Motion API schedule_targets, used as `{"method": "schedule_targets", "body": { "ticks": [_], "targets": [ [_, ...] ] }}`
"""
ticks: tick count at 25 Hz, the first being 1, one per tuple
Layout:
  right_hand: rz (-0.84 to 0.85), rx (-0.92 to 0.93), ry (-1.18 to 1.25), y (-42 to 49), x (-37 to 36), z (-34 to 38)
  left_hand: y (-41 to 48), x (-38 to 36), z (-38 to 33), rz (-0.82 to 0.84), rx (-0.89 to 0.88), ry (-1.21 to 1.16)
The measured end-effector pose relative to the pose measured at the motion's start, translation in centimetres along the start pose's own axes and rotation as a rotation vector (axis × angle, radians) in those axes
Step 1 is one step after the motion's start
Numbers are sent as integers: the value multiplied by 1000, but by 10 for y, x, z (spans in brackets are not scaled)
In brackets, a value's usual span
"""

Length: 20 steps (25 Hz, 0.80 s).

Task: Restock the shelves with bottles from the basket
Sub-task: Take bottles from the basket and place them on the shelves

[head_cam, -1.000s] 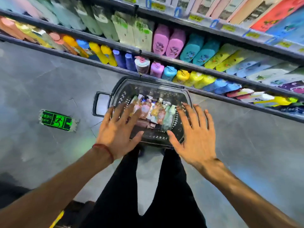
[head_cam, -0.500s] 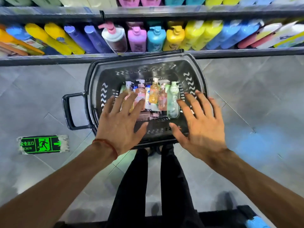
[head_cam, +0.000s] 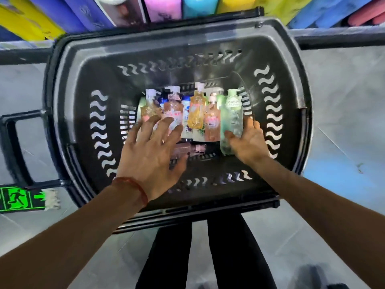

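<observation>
Now both hands are down inside the black perforated plastic shopping basket [head_cam: 68, 84], which sits on the grey tiled floor [head_cam: 343, 101] with its side handle at 9 o'clock. A row of small clear pump bottles lies packed together across the basket's bottom, pump heads pointing to 12 o'clock. The left hand [head_cam: 152, 155] hovers palm-down over the 9 o'clock end of the row, fingers [head_cam: 166, 126] spread wide, their tips at or just above the pinkish clear bottle [head_cam: 171, 107]; contact cannot be told through the blur. The right hand [head_cam: 248, 142] comes in at the 3 o'clock end, palm turned inward, thumb and fingers curving around the lower part of the pale green clear bottle [head_cam: 232, 115]; it looks like a closing grasp, not yet a firm one.

To do this step well, I judge the right hand should wrap the green bottle around its body, not the pump, and lift it straight up so its neighbour, the peach-pink bottle [head_cam: 212, 122], is not dragged along. The left hand would do best to settle on one bottle, pinching its sides. Above the basket rim at 12 o'clock stand coloured bottles on the bottom shelf [head_cam: 337, 37], where the lifted stock should go.
</observation>
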State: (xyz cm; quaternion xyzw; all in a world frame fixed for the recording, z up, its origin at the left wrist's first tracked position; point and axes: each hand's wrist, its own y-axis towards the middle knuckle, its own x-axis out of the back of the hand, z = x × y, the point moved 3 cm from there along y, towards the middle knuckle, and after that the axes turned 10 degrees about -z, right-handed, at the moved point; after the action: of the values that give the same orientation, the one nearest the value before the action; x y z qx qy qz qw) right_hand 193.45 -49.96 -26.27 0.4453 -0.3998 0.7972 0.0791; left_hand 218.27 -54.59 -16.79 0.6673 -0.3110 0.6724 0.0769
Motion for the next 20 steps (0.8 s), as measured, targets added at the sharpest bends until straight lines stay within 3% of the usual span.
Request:
{"method": "schedule_targets", "body": {
  "ticks": [4,13,17,20],
  "targets": [
    [61,-254,139,48,-55,-25,7,-36,5,-3,28,-25],
    [28,-308,88,69,-76,-32,13,-56,9,37,62,-29],
    [8,-388,244,67,-75,-24,13,-52,12,12,66,-40],
    [94,-464,320,58,-75,-31,11,-49,15,25,81,-26]
  ]
}}
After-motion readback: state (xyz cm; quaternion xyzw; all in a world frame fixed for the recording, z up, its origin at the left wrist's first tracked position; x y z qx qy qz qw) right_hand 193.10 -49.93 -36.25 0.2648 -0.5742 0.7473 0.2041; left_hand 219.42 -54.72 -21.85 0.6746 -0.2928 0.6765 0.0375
